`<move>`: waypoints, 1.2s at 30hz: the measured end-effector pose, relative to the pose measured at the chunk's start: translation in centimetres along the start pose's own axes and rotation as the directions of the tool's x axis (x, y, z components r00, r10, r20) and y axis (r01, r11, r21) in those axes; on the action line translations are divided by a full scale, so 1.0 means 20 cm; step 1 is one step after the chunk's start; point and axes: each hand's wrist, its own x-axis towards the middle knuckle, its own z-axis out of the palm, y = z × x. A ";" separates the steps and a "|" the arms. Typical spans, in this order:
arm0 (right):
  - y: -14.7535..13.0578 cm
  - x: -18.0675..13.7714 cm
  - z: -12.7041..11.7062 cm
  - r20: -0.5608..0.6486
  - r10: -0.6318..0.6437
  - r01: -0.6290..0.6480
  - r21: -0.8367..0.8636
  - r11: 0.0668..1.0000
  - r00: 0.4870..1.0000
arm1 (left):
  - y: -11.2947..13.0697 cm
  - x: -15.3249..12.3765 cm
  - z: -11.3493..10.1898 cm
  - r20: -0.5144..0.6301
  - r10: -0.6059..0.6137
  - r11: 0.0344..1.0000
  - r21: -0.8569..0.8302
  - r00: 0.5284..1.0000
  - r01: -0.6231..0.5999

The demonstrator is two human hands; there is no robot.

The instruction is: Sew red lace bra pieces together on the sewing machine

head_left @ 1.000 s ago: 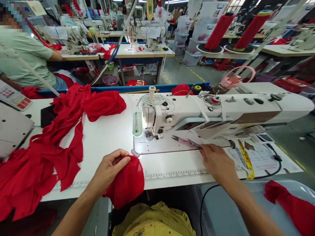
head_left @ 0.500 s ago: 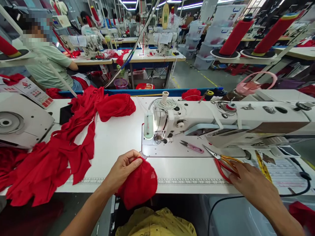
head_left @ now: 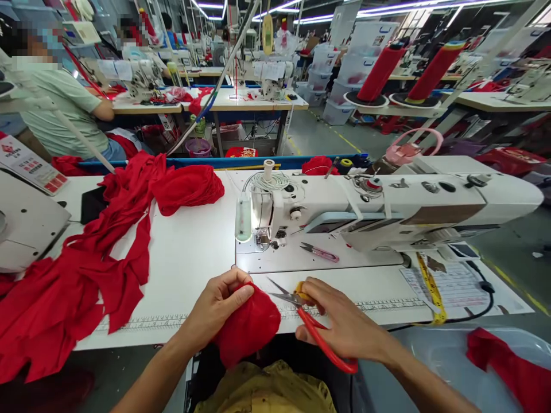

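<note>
My left hand (head_left: 219,304) pinches a bunched piece of red fabric (head_left: 247,324) at the near edge of the white sewing table (head_left: 193,252). Red-handled scissors (head_left: 307,324) are gripped in my right hand (head_left: 344,324), blades slightly parted and pointing left, their tips just right of the fabric. The white sewing machine (head_left: 365,206) stands behind both hands, its needle end at the left. Small pink thread snips (head_left: 321,252) lie on the machine bed.
A heap of red fabric pieces (head_left: 99,252) covers the table's left side. A yellow tape measure (head_left: 428,284) and a black cable (head_left: 477,298) lie at the right. A clear bin (head_left: 430,367) with red cloth sits below right. A person in a green shirt (head_left: 60,115) works at back left.
My right hand picked up the red-handled scissors from the machine's right side and brought them left to the fabric. My left hand stayed on the red bundle.
</note>
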 end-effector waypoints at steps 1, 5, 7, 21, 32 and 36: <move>-0.02 0.03 0.00 0.027 -0.015 0.015 -0.016 1.000 1.000 | 0.00 -0.01 0.00 0.000 0.003 1.000 0.008 1.000 -0.003; -0.05 0.09 0.01 0.083 -0.049 0.053 -0.051 0.997 0.995 | 0.00 -0.04 -0.01 -0.019 0.022 1.000 0.023 1.000 -0.021; -0.06 0.10 0.02 0.084 -0.061 0.066 -0.060 0.996 0.995 | 0.00 -0.05 -0.02 -0.028 0.024 1.000 0.010 0.999 -0.024; -0.03 0.09 0.03 0.029 -0.021 0.019 0.077 0.997 0.999 | -0.02 -0.04 -0.01 -0.051 -0.023 1.000 -0.019 0.998 0.022; 0.33 -0.16 -0.17 -0.304 0.358 -0.445 -0.295 0.846 0.883 | 0.14 -0.08 -0.28 -0.263 0.116 0.972 0.228 0.958 -0.055; 0.52 -0.28 -0.25 -0.415 0.501 -0.638 -0.327 0.697 0.759 | 0.39 -0.08 -0.39 -0.424 0.561 0.674 0.732 0.711 -0.096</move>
